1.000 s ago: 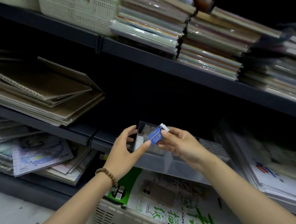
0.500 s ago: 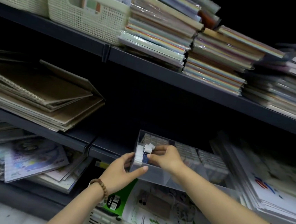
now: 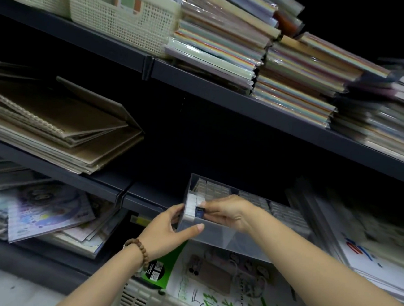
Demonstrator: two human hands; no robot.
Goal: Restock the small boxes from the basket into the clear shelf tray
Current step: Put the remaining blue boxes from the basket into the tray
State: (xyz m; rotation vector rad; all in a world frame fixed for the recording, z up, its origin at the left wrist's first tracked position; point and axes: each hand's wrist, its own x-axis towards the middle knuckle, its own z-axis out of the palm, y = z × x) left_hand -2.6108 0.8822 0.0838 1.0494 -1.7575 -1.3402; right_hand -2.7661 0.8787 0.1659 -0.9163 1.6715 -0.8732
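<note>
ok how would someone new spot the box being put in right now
Find the clear tray on the lower dark shelf, held at its left corner by the left hand. At its front left, the right hand pinches the box: dark blue beside white ones.

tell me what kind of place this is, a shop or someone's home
Most likely a stationery shop. Dark metal shelves hold wrapped stacks of coloured paper and spiral sketchbooks, and a clear tray holds rows of small boxes being restocked.

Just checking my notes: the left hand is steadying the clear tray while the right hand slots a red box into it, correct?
Not quite: the box is blue, not red, as the head view shows. The left hand does steady the clear tray while the right hand slots it in.
</note>
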